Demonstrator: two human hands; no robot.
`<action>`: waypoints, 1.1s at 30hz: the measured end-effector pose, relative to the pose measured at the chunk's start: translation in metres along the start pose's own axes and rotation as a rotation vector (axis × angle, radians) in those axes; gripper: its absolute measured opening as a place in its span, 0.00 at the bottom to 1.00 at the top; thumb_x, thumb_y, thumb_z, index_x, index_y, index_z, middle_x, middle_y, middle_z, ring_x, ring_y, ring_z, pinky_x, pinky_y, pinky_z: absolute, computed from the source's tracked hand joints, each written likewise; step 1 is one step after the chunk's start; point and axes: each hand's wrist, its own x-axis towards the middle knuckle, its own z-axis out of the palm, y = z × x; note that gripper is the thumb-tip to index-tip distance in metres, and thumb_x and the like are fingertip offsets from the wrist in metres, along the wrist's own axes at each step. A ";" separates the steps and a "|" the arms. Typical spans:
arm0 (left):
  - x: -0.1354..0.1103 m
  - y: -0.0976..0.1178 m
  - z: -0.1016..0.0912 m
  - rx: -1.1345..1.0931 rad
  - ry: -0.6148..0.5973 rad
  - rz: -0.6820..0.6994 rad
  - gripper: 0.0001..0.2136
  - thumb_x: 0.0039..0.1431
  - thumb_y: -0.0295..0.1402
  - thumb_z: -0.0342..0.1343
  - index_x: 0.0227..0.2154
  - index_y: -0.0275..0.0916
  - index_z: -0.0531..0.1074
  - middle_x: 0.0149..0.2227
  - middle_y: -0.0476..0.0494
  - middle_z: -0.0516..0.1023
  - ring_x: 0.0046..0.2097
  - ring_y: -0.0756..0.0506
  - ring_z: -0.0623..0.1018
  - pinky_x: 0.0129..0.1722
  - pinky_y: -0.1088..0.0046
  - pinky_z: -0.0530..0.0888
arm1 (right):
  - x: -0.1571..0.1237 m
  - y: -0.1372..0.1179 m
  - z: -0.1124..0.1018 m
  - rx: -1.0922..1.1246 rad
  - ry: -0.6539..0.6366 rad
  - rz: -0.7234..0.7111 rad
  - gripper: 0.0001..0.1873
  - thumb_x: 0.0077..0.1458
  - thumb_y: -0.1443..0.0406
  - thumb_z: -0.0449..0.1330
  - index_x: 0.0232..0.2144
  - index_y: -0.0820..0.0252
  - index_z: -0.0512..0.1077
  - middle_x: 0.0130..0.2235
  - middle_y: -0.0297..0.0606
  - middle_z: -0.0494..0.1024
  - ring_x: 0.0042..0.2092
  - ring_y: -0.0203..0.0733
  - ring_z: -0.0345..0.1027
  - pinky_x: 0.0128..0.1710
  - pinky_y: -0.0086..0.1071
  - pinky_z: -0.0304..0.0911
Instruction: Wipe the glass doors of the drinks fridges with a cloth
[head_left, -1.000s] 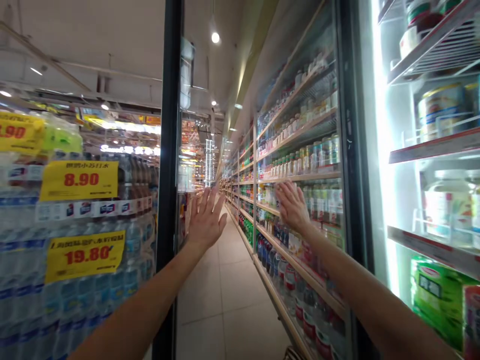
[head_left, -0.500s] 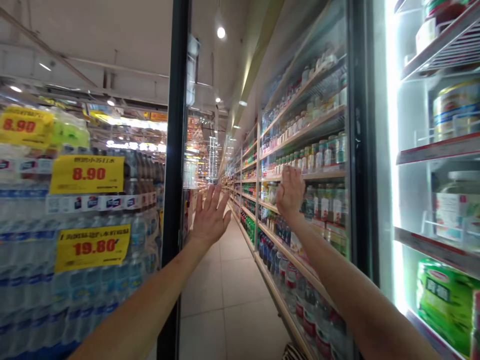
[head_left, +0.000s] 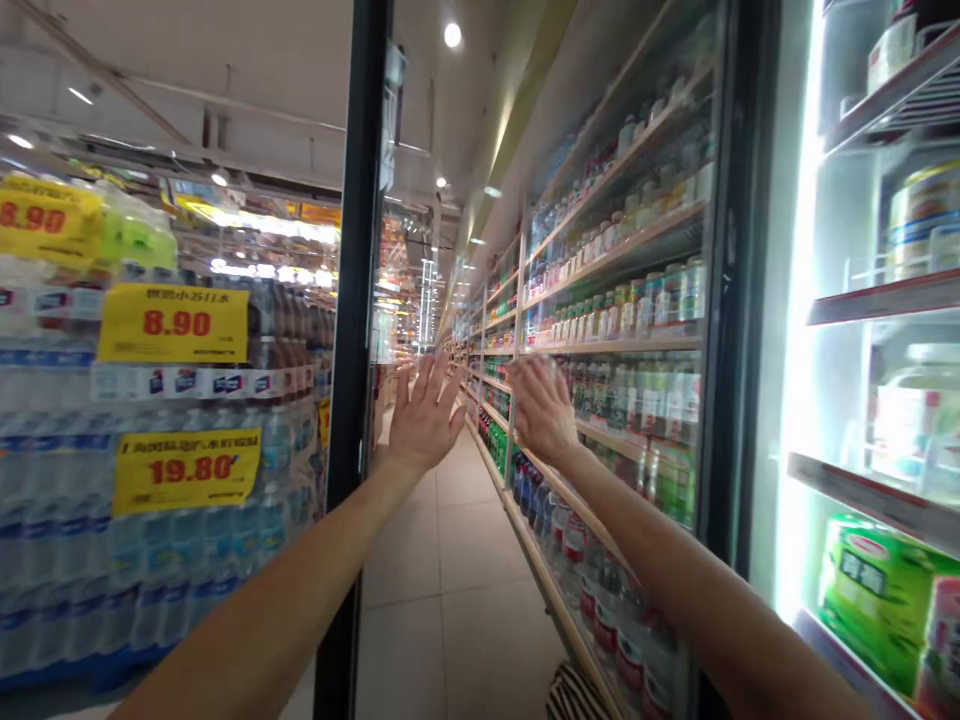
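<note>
From the head camera, our left hand point(head_left: 426, 420) spreads its fingers before the glass door point(head_left: 547, 310), which stands just beyond both hands. Our right hand point(head_left: 544, 412), beside it, holds nothing, fingers together, loosely extended — contact we cannot tell. A yellow price sign point(head_left: 187, 470) stands left of both.

Left of the hands point(head_left: 427, 425), yellow rectangular red-numbered signs point(head_left: 187, 495) front stacked clear plastic bottles point(head_left: 41, 560); right of the hands sits a green printed pack point(head_left: 874, 600).
</note>
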 end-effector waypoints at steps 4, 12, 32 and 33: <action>-0.001 0.000 0.000 -0.016 -0.006 -0.011 0.24 0.60 0.36 0.47 0.60 0.41 0.56 0.64 0.37 0.54 0.66 0.40 0.50 0.63 0.52 0.48 | -0.009 0.021 -0.005 -0.051 0.027 0.119 0.26 0.56 0.64 0.46 0.58 0.55 0.61 0.60 0.42 0.63 0.64 0.48 0.48 0.61 0.51 0.44; 0.000 0.001 0.000 -0.070 -0.038 -0.037 0.24 0.60 0.37 0.46 0.60 0.42 0.57 0.64 0.38 0.53 0.66 0.40 0.49 0.63 0.51 0.46 | -0.025 0.047 -0.015 -0.043 -0.115 0.046 0.27 0.56 0.63 0.46 0.59 0.55 0.59 0.62 0.41 0.59 0.66 0.46 0.43 0.62 0.49 0.44; 0.005 -0.001 0.003 -0.286 -0.201 -0.091 0.27 0.61 0.41 0.43 0.60 0.38 0.49 0.67 0.56 0.40 0.66 0.53 0.31 0.63 0.55 0.27 | 0.011 0.031 -0.014 0.035 -0.171 -0.027 0.28 0.61 0.58 0.41 0.62 0.60 0.52 0.65 0.35 0.51 0.67 0.45 0.36 0.64 0.51 0.38; 0.005 -0.001 0.002 -0.293 -0.197 -0.084 0.27 0.61 0.41 0.43 0.60 0.37 0.49 0.67 0.55 0.40 0.66 0.52 0.31 0.63 0.53 0.28 | 0.015 0.028 -0.015 0.069 -0.268 -0.171 0.27 0.60 0.58 0.43 0.61 0.58 0.53 0.65 0.33 0.53 0.66 0.45 0.38 0.64 0.51 0.38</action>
